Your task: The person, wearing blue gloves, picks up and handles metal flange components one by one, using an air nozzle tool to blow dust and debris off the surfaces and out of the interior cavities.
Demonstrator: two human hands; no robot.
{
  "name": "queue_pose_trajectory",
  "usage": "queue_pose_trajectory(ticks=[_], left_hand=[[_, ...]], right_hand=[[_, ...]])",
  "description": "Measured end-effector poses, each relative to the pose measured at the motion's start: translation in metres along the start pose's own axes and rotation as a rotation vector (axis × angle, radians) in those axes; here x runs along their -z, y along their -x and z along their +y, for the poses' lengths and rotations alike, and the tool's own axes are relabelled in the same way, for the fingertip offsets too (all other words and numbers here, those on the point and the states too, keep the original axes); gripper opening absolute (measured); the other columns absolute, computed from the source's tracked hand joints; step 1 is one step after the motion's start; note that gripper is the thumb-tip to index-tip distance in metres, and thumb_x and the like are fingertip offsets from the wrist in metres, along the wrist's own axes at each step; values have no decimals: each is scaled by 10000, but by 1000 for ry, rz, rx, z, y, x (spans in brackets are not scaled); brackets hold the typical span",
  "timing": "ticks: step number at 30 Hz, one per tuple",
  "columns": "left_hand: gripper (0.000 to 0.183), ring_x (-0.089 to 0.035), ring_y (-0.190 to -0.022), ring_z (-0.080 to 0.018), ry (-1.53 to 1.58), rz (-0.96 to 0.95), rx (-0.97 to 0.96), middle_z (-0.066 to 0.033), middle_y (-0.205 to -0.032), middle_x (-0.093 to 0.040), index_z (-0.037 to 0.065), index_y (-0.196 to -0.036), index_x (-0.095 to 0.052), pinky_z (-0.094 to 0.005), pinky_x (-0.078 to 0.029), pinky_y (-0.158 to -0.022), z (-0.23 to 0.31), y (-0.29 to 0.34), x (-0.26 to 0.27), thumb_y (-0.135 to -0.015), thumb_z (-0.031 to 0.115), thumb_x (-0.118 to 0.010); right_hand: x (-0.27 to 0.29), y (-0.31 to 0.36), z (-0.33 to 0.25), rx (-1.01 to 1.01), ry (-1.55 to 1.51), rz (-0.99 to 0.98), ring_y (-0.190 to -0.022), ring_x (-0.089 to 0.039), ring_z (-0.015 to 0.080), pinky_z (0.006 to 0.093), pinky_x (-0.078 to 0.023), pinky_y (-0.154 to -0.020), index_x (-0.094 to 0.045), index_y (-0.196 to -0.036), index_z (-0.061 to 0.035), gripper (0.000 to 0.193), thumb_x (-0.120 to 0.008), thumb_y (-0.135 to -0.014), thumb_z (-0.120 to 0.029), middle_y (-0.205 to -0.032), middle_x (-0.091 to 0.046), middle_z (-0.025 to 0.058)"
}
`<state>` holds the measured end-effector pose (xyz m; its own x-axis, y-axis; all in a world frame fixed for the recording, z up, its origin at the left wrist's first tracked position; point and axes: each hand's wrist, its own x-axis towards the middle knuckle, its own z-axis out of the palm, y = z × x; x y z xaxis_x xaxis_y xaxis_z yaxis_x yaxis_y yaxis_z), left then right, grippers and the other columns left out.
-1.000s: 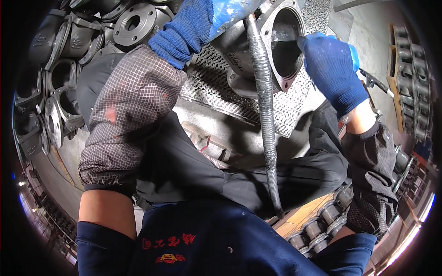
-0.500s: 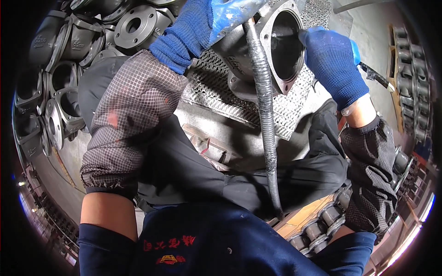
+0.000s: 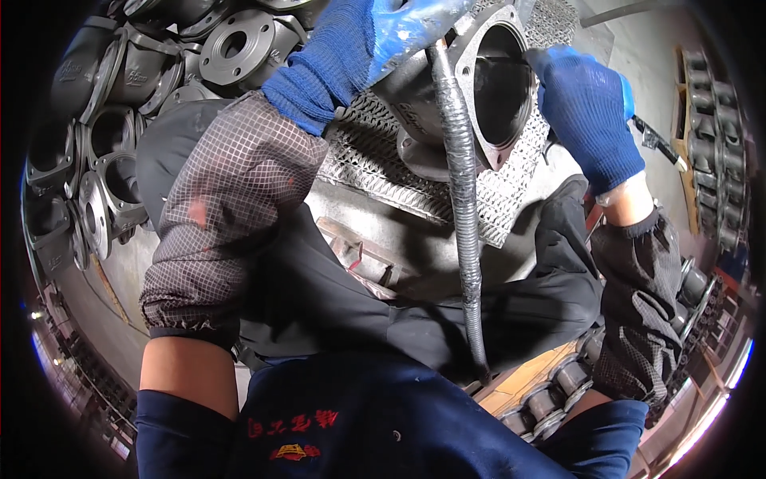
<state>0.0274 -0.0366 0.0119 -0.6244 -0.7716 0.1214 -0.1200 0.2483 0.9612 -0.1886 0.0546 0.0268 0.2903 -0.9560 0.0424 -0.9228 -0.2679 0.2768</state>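
Note:
My left hand, in a blue coated glove, is at the top edge with its fingers curled. It lies against the upper end of a ribbed metal flexible hose and beside a grey flanged casting. What its fingers hold is hidden. My right hand, in a blue glove too, is closed around a black-handled tool. The handle's end sticks out to the right, and a thin part reaches into the casting's round, dark opening. The casting rests on a perforated metal plate.
Several grey flanged castings are piled at the left. More metal parts stand in rows on a pallet at the right. Others lie on wood near my right elbow. The hose runs down across my bent leg.
My left hand, the hose's upper end and the casting have shifted slightly right and down. The right hand has moved a little right and down with its tool.

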Motion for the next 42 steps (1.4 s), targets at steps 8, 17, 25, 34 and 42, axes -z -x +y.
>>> queue_pose_trajectory(ticks=[8, 17, 25, 34, 42], left_hand=[[286, -594, -710, -132, -8, -4, 9, -57, -792, -634, -2, -991, -628, -261, -481, -622, -7, -3, -4, -910, 254, -528], [289, -598, -714, -135, -120, 44, -35, -58, -801, -638, -4, -1002, -630, -261, -484, -626, 0, 2, 1, -913, 250, -524], [296, -574, -683, -112, -36, 13, 57, -44, -762, -622, 3, -967, -636, -246, -468, -598, -6, -2, -7, -911, 275, -534], [308, -550, -647, -89, -15, 24, 185, -29, -719, -605, 10, -936, -642, -230, -451, -568, -2, 1, -2, -908, 301, -547], [297, -543, -632, -111, -32, 75, 36, -30, -746, -606, 14, -976, -643, -252, -444, -562, 5, 3, 3, -909, 285, -543]], right_hand=[[-7, 9, 2, 1, 86, -112, -723, -647, 249, 348, -522, -602, -631, -1011, -142, 268, -530, -785, -37, -817, -635, 91], [-2, 1, -8, 14, -8, -96, -728, -641, 280, 382, -514, -627, -639, -881, -104, 179, -557, -737, -36, -791, -634, 115], [-18, -13, -25, -166, -363, -290, -774, -645, 351, 425, -523, -735, -670, -925, -33, 215, -562, -744, -76, -803, -649, 200], [-86, -48, -15, -19, -670, -288, -836, -644, 343, 411, -520, -724, -667, -940, -28, 183, -606, -780, -94, -894, -646, 209], [-56, -50, -30, -114, -783, -360, -842, -630, 328, 389, -511, -745, -626, -1020, -45, 248, -553, -783, -54, -929, -627, 213]])
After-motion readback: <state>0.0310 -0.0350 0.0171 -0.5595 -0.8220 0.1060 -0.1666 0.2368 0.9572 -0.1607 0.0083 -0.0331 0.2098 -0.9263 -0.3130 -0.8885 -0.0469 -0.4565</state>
